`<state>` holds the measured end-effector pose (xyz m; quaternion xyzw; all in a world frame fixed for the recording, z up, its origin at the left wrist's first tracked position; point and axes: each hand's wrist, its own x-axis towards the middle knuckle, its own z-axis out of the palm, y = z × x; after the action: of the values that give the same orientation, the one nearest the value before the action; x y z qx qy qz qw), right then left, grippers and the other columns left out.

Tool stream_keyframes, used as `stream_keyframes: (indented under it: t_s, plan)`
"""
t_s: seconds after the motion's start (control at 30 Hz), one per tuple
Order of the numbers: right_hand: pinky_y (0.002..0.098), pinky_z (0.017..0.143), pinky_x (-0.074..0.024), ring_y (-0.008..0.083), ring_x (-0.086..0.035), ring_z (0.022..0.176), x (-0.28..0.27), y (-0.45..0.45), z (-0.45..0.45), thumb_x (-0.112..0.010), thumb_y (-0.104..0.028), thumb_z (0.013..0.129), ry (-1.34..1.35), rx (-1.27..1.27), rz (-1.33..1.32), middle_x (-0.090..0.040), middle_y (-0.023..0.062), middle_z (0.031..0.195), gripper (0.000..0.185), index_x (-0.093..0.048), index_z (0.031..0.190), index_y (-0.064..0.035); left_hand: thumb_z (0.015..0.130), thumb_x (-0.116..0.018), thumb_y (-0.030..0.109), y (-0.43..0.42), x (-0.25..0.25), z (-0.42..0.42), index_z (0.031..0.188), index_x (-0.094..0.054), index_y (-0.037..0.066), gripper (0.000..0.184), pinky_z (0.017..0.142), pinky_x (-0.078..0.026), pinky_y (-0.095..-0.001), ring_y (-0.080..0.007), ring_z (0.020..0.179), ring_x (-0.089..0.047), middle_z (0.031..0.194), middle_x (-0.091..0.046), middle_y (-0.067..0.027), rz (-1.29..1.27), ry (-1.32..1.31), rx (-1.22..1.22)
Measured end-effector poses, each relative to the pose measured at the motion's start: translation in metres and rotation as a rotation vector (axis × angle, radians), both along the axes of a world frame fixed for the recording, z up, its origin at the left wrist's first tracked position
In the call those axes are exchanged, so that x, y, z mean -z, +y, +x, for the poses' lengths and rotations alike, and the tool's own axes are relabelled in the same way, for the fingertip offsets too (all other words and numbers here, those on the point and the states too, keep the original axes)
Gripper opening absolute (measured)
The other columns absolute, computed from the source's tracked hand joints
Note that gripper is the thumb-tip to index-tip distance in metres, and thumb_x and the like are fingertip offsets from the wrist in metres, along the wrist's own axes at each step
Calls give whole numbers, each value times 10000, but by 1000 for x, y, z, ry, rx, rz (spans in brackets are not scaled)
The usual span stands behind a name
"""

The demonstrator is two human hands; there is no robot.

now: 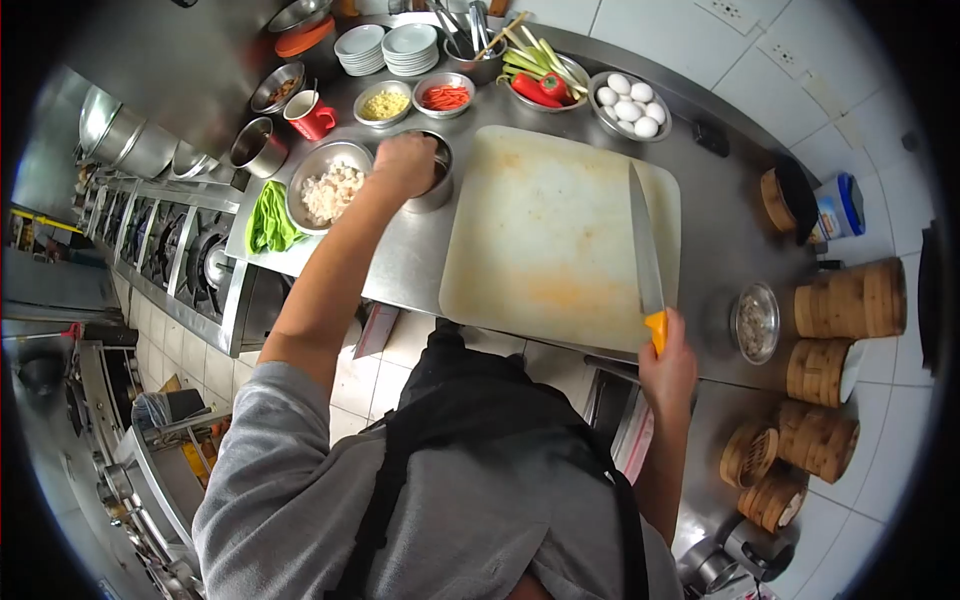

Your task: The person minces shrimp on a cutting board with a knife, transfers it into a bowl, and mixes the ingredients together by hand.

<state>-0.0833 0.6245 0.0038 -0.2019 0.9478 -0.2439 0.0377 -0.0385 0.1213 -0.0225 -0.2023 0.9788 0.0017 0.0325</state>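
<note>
Ahead of right hand (pixel 669 370) juts its clamped knife (pixel 645 248); unclear whether left hand (pixel 405 164) grips.

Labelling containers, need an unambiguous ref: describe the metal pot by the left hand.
Find the big pale cutting board on the steel counter. Just left of its far-left corner, between it and the wide bowl of chopped white pieces, stands a round metal pot. Unlike its neighbours, it has the left hand over its mouth.

On the steel counter (pixel 742 190) — a cutting board (pixel 555 235), metal pot (pixel 434 192), red mug (pixel 314 121), 2 white plate stacks (pixel 411 54).
</note>
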Motion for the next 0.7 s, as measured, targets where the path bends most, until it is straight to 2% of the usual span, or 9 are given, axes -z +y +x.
stream_keyframes:
  t_s: [0.07,0.13,0.2,0.27,0.4,0.53,0.6,0.63,0.7]
  plan:
    - [513,824,-569,488,-708,982,2,22,2,-667,-146,900,-37,35,183,-728,263,1119,542,-548,1428,-109,900,-633,198,11,-33,7,1023,-753,44,231,823,-602,-478,-368,928,-761,986,-764,-183,-149,224,69]
    - [492,803,-570,446,-723,914,14,38,4,-675,-141,899,-25,60,107,-740,225,1095,528,-562,1412,-92,868,-674,197,30,-72,4,954,-704,68,158,771,-584,-480,-361,867,-743,911,-738,-164,-210,336,15]
    - [471,783,-570,404,-738,846,25,48,9,-684,-135,898,-14,90,36,-753,187,1070,514,-576,1397,-75,848,-704,179,56,-88,-1,896,-659,59,137,779,-573,-502,-348,867,-739,908,-737,-153,-117,456,97]
    - [450,880,-561,369,-739,982,32,47,9,-694,-173,894,-252,165,-286,-737,225,1088,503,-592,1371,-49,841,-737,198,94,-89,-21,945,-681,46,192,807,-576,-493,-349,889,-739,934,-752,-138,149,591,299]
    - [418,885,-558,320,-737,971,40,51,8,-712,-213,890,-399,215,-324,-741,205,1068,536,-603,1384,-38,848,-786,347,146,-26,-90,1161,-739,59,428,906,-581,-430,-350,1028,-733,1145,-765,-143,609,184,383]
    - [426,878,-557,336,-737,975,29,41,10,-723,-236,887,-421,266,-274,-738,214,1086,627,-557,1458,-38,884,-753,421,168,22,-148,1299,-705,79,539,1051,-524,-441,-336,1227,-666,1310,-714,-153,485,438,398]
    - [427,877,-557,346,-736,980,32,37,8,-726,-251,888,-468,298,-271,-737,219,1095,649,-545,1474,-40,928,-710,448,173,36,-186,1417,-634,88,611,1170,-438,-484,-348,1379,-565,1465,-621,-161,366,390,310]
    - [429,869,-558,352,-737,958,49,38,5,-728,-266,892,-393,328,-237,-734,226,1090,665,-532,1484,-36,943,-671,490,176,38,-197,1445,-618,125,623,1176,-403,-574,-350,1405,-539,1505,-597,-145,344,301,289]
    - [431,860,-559,357,-737,936,44,37,2,-731,-282,897,-330,390,-183,-732,234,1085,681,-520,1494,-32,934,-675,510,182,34,-220,1455,-614,142,641,1174,-394,-591,-349,1412,-532,1522,-583,-142,356,188,274]
